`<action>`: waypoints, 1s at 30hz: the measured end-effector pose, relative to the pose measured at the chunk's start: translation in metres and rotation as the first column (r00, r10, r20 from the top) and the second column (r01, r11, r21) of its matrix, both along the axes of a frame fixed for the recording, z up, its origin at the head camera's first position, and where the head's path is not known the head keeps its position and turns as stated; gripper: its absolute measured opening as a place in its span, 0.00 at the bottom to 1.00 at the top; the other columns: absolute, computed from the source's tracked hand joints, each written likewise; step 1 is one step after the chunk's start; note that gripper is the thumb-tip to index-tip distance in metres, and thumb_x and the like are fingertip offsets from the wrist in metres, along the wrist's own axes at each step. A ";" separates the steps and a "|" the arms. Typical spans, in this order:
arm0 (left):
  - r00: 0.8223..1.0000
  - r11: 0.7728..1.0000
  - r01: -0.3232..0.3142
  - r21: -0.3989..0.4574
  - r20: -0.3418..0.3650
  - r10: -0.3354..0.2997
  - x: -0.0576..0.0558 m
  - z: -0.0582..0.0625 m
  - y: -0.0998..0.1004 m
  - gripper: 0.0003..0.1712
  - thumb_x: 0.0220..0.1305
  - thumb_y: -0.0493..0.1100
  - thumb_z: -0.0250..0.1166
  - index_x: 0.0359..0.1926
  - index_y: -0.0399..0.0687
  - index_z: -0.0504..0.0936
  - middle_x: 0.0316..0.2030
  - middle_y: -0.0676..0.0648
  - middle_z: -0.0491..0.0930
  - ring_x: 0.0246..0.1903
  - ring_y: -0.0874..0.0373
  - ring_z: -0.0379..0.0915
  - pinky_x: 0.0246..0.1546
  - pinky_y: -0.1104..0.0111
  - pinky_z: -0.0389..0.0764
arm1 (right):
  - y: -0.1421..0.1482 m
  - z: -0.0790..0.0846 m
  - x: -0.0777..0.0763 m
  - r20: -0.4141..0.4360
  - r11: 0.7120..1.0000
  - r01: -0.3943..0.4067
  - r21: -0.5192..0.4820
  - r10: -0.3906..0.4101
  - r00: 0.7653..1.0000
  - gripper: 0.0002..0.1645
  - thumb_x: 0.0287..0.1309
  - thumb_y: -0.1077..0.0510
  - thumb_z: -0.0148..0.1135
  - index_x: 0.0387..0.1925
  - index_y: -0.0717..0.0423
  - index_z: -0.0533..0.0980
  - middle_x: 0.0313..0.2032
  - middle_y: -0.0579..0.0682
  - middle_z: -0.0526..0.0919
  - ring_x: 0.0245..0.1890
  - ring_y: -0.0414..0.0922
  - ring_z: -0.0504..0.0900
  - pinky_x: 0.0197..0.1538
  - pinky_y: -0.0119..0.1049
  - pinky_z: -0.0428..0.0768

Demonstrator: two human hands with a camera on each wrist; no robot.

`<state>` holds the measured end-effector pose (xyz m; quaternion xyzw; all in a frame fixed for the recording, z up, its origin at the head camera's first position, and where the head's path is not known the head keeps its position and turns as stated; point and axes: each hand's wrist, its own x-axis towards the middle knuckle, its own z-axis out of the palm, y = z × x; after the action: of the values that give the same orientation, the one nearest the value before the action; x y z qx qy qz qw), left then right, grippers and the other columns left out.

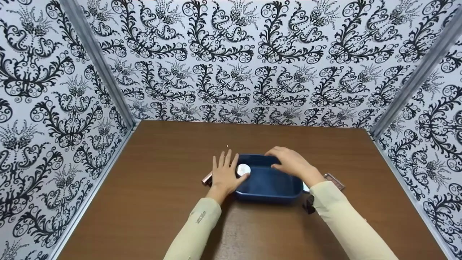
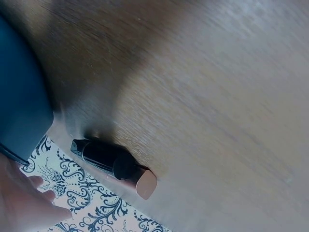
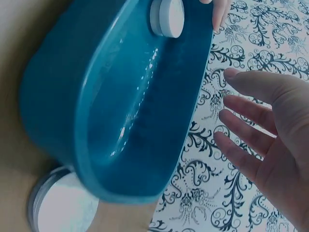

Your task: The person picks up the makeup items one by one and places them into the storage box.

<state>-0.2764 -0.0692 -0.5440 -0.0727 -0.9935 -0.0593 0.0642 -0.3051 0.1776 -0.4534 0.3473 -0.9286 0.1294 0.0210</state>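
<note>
Blue rectangular tub (image 1: 270,184) stood on the brown table (image 1: 162,155); round white jar (image 1: 243,169) lay inside, left end. Left hand (image 1: 224,178), fingers straight and spread, lay over the left rim; jar contact could not be told. Right hand (image 1: 292,162), loosely bent, empty, hung by the far rim. Likely risk: a thumb nudge toppling the jar. Possible obstacles to sliding: cosmetic tube (image 2: 108,162) left; white-topped container (image 3: 67,205), palette (image 1: 335,181) right.
</note>
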 end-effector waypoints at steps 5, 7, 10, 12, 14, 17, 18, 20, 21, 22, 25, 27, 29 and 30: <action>1.000 1.000 -0.004 -0.006 -0.015 0.004 -0.001 -0.001 0.000 0.52 0.61 0.80 0.46 0.78 0.59 0.55 0.79 0.46 0.51 0.78 0.45 0.45 0.77 0.44 0.44 | 0.013 0.001 0.002 -0.003 1.000 0.025 -0.008 -0.025 1.000 0.23 0.58 0.58 0.70 0.56 0.56 0.79 0.53 0.54 0.83 0.56 0.54 0.81 0.60 0.52 0.79; 1.000 1.000 -0.002 -0.004 -0.014 0.002 -0.002 -0.001 0.000 0.52 0.61 0.80 0.46 0.78 0.59 0.56 0.79 0.46 0.51 0.78 0.45 0.46 0.77 0.43 0.44 | 0.018 0.001 0.003 0.000 0.999 0.033 -0.003 -0.033 0.999 0.23 0.58 0.58 0.70 0.56 0.56 0.79 0.53 0.54 0.83 0.56 0.54 0.81 0.60 0.52 0.78; 1.000 1.000 -0.002 -0.013 -0.008 0.002 -0.002 -0.002 0.000 0.53 0.61 0.81 0.44 0.78 0.59 0.55 0.79 0.46 0.50 0.78 0.45 0.46 0.77 0.44 0.44 | 0.025 0.001 0.004 -0.005 0.999 0.034 0.003 -0.034 0.999 0.24 0.58 0.58 0.70 0.56 0.56 0.79 0.53 0.55 0.83 0.56 0.55 0.80 0.60 0.53 0.78; 1.000 1.000 -0.004 -0.019 -0.001 0.004 -0.002 -0.002 0.000 0.53 0.60 0.82 0.43 0.78 0.59 0.54 0.79 0.46 0.50 0.78 0.45 0.45 0.77 0.44 0.44 | 0.029 0.000 0.005 -0.006 0.999 0.036 0.002 -0.036 0.999 0.24 0.57 0.59 0.70 0.56 0.57 0.79 0.53 0.56 0.83 0.56 0.56 0.80 0.60 0.54 0.78; 1.000 1.000 -0.005 -0.027 -0.001 0.005 -0.002 -0.001 0.000 0.53 0.60 0.82 0.42 0.78 0.59 0.54 0.79 0.46 0.50 0.78 0.45 0.46 0.77 0.44 0.45 | 0.033 0.000 0.007 -0.006 0.999 0.040 -0.005 -0.041 0.999 0.24 0.57 0.59 0.70 0.56 0.57 0.79 0.53 0.56 0.82 0.56 0.56 0.80 0.60 0.54 0.78; 1.000 1.000 -0.005 -0.024 0.002 0.005 -0.001 0.000 0.000 0.53 0.60 0.82 0.42 0.78 0.59 0.55 0.79 0.46 0.50 0.78 0.45 0.45 0.77 0.44 0.44 | 0.039 0.000 0.009 -0.006 0.999 0.050 -0.011 -0.050 0.999 0.25 0.56 0.60 0.70 0.56 0.58 0.79 0.53 0.56 0.82 0.57 0.57 0.80 0.60 0.54 0.78; 1.000 1.000 -0.004 -0.020 0.004 0.004 -0.001 0.000 0.000 0.53 0.60 0.82 0.42 0.78 0.59 0.54 0.79 0.46 0.50 0.78 0.45 0.45 0.77 0.44 0.43 | 0.041 -0.001 0.010 -0.006 0.999 0.052 -0.012 -0.052 0.999 0.25 0.56 0.60 0.70 0.56 0.58 0.79 0.53 0.56 0.82 0.57 0.57 0.80 0.60 0.55 0.78; 1.000 1.000 -0.005 -0.016 0.008 0.005 -0.001 0.001 0.000 0.53 0.60 0.82 0.43 0.79 0.59 0.54 0.79 0.46 0.49 0.79 0.45 0.44 0.77 0.44 0.43 | 0.046 -0.002 0.011 -0.009 0.998 0.054 -0.015 -0.054 0.998 0.24 0.56 0.61 0.70 0.56 0.58 0.79 0.53 0.56 0.82 0.56 0.57 0.80 0.60 0.55 0.78; 1.000 1.000 -0.005 -0.016 0.009 0.005 -0.001 0.001 0.000 0.53 0.60 0.82 0.43 0.79 0.59 0.54 0.79 0.46 0.49 0.79 0.45 0.44 0.77 0.44 0.43 | 0.048 -0.002 0.012 -0.010 0.998 0.056 -0.016 -0.056 0.998 0.24 0.56 0.61 0.70 0.56 0.57 0.79 0.53 0.56 0.82 0.56 0.57 0.80 0.60 0.55 0.78; 1.000 1.000 -0.005 -0.015 0.011 0.006 -0.001 0.001 0.000 0.53 0.61 0.82 0.43 0.79 0.60 0.53 0.79 0.46 0.49 0.79 0.45 0.44 0.77 0.44 0.42 | 0.050 -0.003 0.012 -0.016 0.998 0.054 -0.016 -0.054 0.998 0.24 0.56 0.61 0.69 0.56 0.58 0.79 0.53 0.56 0.82 0.56 0.57 0.80 0.59 0.55 0.78; 1.000 1.000 -0.007 -0.015 0.013 0.007 -0.001 0.001 0.000 0.53 0.61 0.81 0.43 0.79 0.60 0.53 0.79 0.46 0.50 0.79 0.46 0.43 0.77 0.44 0.43 | 0.057 -0.005 0.013 -0.026 0.998 0.053 -0.021 -0.053 0.998 0.25 0.55 0.61 0.70 0.56 0.59 0.79 0.53 0.56 0.83 0.55 0.56 0.81 0.58 0.54 0.79; 1.000 1.000 -0.007 -0.015 0.012 0.007 0.000 0.001 0.000 0.53 0.61 0.81 0.43 0.79 0.60 0.53 0.79 0.46 0.50 0.79 0.46 0.44 0.77 0.44 0.44 | 0.061 -0.006 0.014 -0.027 0.998 0.058 -0.023 -0.058 0.998 0.25 0.55 0.61 0.71 0.56 0.59 0.79 0.52 0.56 0.83 0.54 0.56 0.81 0.57 0.54 0.79; 1.000 1.000 -0.007 -0.011 0.008 0.007 0.000 0.001 0.000 0.53 0.60 0.81 0.43 0.78 0.60 0.54 0.79 0.46 0.50 0.79 0.46 0.44 0.77 0.44 0.44 | 0.065 -0.007 0.015 -0.018 0.998 0.064 -0.020 -0.065 0.998 0.26 0.56 0.60 0.71 0.56 0.59 0.78 0.53 0.56 0.82 0.54 0.56 0.81 0.58 0.54 0.79; 1.000 1.000 -0.007 -0.009 0.007 0.007 0.000 0.001 -0.001 0.53 0.60 0.81 0.44 0.78 0.60 0.54 0.79 0.46 0.50 0.79 0.46 0.44 0.77 0.44 0.44 | 0.066 -0.008 0.015 -0.011 0.997 0.068 -0.021 -0.068 0.998 0.26 0.56 0.59 0.71 0.57 0.59 0.78 0.53 0.56 0.82 0.54 0.55 0.81 0.58 0.54 0.79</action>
<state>-0.2760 -0.0698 -0.5435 -0.0693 -0.9943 -0.0547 0.0605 -0.2898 0.2439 -0.4609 0.3160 -0.9383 0.1360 0.0345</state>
